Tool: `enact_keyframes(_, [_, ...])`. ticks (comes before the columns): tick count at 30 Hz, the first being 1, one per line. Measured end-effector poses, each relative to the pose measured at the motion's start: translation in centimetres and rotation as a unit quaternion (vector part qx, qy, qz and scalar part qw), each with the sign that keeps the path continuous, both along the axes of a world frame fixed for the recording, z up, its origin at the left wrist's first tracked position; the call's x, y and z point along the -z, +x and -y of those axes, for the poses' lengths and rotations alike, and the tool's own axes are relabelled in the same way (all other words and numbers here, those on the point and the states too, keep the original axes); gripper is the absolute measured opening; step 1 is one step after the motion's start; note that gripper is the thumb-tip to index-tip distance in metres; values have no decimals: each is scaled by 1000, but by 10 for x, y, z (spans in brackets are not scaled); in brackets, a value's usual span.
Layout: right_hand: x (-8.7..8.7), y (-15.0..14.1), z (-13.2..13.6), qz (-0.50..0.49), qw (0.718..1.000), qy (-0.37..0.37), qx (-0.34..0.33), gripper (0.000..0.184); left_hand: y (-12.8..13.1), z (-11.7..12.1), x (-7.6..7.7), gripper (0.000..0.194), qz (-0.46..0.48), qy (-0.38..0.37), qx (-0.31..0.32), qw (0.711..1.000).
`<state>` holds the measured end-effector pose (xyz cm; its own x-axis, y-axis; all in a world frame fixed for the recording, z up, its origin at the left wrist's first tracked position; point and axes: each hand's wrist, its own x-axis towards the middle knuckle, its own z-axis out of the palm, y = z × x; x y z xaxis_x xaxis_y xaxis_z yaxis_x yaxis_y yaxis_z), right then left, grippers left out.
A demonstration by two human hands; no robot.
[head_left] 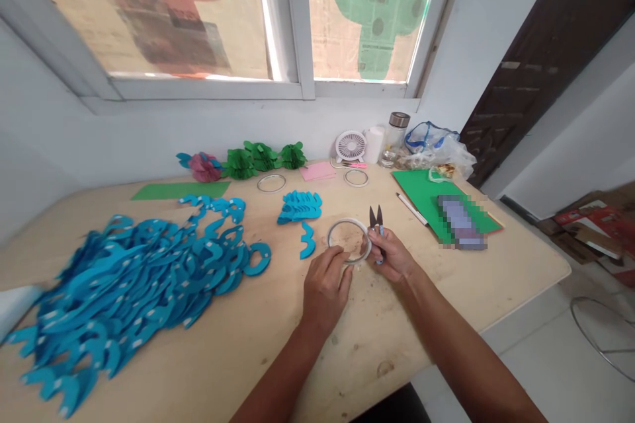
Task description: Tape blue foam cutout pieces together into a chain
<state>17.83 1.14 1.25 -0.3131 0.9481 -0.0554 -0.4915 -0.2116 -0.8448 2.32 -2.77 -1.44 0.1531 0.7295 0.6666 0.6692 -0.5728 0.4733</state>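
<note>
Tape roll (347, 220) rests on the bench (342, 350), your left hand (325, 291) curled against its lower rim, your right hand (389, 254) closed on blue-handled snips (376, 219). Large heap of blue foam cutouts (133, 277) fills the left; only a small stack (300, 207) lies apart, near two bare metal hoops (271, 183) (356, 177).

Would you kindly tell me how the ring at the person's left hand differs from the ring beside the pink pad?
The ring at the left hand looks larger than the ring beside the pink pad, and has a wider whitish band. The first is touched; the second lies untouched, further back. Both are round, with open centres.
</note>
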Motion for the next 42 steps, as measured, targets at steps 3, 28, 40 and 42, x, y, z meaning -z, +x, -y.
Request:
enact_keyframes(3, [1, 1, 1, 3, 1000, 12, -20, 42, -2, 0, -1, 23, 56, -7, 5, 998])
enact_keyframes(28, [0, -3, 4, 8, 999, 32, -30, 35, 2, 0, -6, 47, 141, -44, 35, 988])
enact_keyframes(40, [-4, -7, 6, 49, 998, 32, -21, 44, 5, 1, -6, 44, 119, -33, 22, 992])
enact_keyframes(42, [-4, -7, 6, 64, 998, 24, -16, 45, 5, 1, -6, 43, 120, -32, 23, 992])
